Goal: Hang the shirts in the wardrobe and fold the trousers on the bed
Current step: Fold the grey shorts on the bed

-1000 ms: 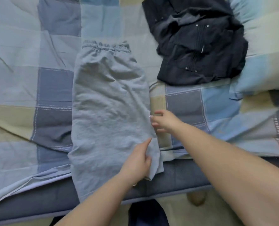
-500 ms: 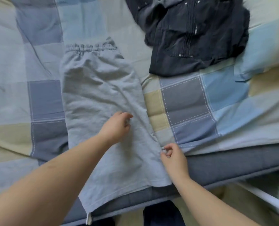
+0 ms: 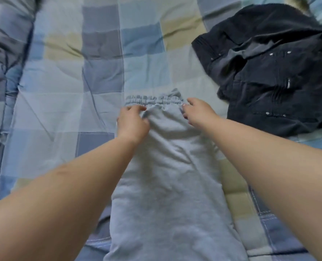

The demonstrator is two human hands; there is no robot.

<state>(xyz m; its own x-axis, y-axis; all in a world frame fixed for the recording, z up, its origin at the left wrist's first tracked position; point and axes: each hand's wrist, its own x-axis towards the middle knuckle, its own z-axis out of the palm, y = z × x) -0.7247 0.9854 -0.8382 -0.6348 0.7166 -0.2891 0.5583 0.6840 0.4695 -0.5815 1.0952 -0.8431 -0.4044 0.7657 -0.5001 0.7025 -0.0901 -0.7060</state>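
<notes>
Light grey-blue trousers [image 3: 167,185] lie lengthwise on the bed, folded leg on leg, their elastic waistband [image 3: 152,99] at the far end. My left hand [image 3: 132,122] pinches the cloth just below the waistband's left corner. At the waistband's right corner my right hand [image 3: 198,112] has its fingers curled on the fabric; whether it grips is hard to tell. A crumpled dark navy garment [image 3: 275,72] with metal studs lies at the right, apart from both hands.
A checked quilt [image 3: 66,91] in blue, grey and pale yellow covers the bed. It is creased at the far left. The picture is blurred near its edges.
Both hands have moved from the lower part of the trouser legs up to the waistband. The view has shifted forward over the bed; the mattress edge is out of sight.
</notes>
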